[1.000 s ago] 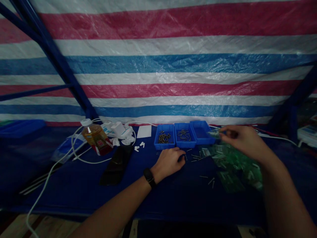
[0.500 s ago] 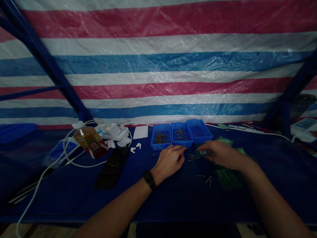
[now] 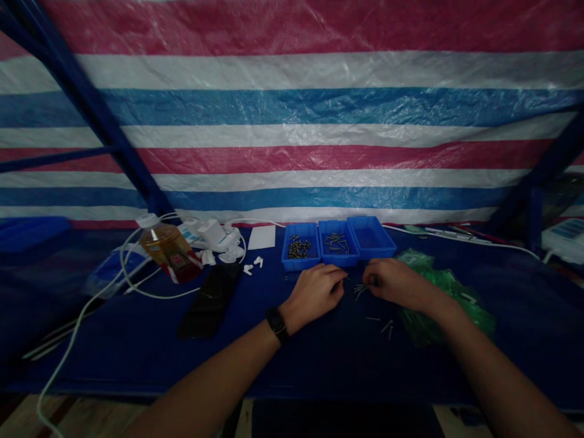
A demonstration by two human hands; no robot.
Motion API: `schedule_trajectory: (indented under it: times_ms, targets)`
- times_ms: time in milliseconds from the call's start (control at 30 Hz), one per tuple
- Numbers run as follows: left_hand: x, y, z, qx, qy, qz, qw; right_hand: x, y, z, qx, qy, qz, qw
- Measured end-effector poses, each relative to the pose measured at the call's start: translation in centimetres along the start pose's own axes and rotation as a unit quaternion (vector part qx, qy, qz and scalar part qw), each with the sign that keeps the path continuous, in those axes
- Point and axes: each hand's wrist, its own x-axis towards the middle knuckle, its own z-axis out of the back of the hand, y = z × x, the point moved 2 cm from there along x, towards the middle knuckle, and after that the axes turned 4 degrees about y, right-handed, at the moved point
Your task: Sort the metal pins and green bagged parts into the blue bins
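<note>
Hands: left hand [image 3: 317, 292] and right hand [image 3: 396, 283] rested on blue cloth [image 3: 319, 356], fingers curled, fingertips facing each other.
Change: right hand had dropped from tray height to the pins [image 3: 360, 289].
Appearance: pins were thin, metallic, scattered between both hands, before 3 blue trays [image 3: 337, 262].
Grasp: could not be determined for either hand.

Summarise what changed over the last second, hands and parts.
The right hand dropped from beside the three blue plastic trays and moved left to the loose small metal pins, close to the left hand. Whether it grips anything is unclear. Left hand, trays and amber plastic bottle stayed put.
</note>
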Motion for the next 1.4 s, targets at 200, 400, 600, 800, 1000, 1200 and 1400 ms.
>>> schedule_trajectory:
  times_ms: [200,400,600,800,1000,1200,1400]
  targets:
    - [0.5,0.4,-0.7,-0.005,0.041,0.002,0.999,-0.9,0.4,1.7,0.046,-0.115,0.014,0.992]
    - [0.6,0.6,-0.6,-0.023,0.053,-0.024,0.998,0.8,2.5,2.5,0.116,-0.347,0.072,0.928]
    - [0.4,0.4,-0.1,-0.021,0.057,-0.033,0.998,2.5,2.5,2.2,0.073,-0.294,0.018,0.953]
    - [-0.2,-0.5,0.5,-0.040,0.078,-0.094,0.992,0.1,0.7,1.2,0.131,-0.081,0.028,0.988]
    - [-0.4,-0.7,0.3,0.005,0.088,-0.099,0.991,0.0,1.6,0.5,0.108,0.031,0.042,0.993]
    - [-0.6,-0.2,0.8,0.054,0.090,-0.096,0.990,0.3,2.2,-0.3,0.064,0.013,0.048,0.997]
    - [-0.8,0.6,1.5,0.042,0.112,-0.091,0.989,0.4,2.8,-1.1,0.056,0.009,0.055,0.997]
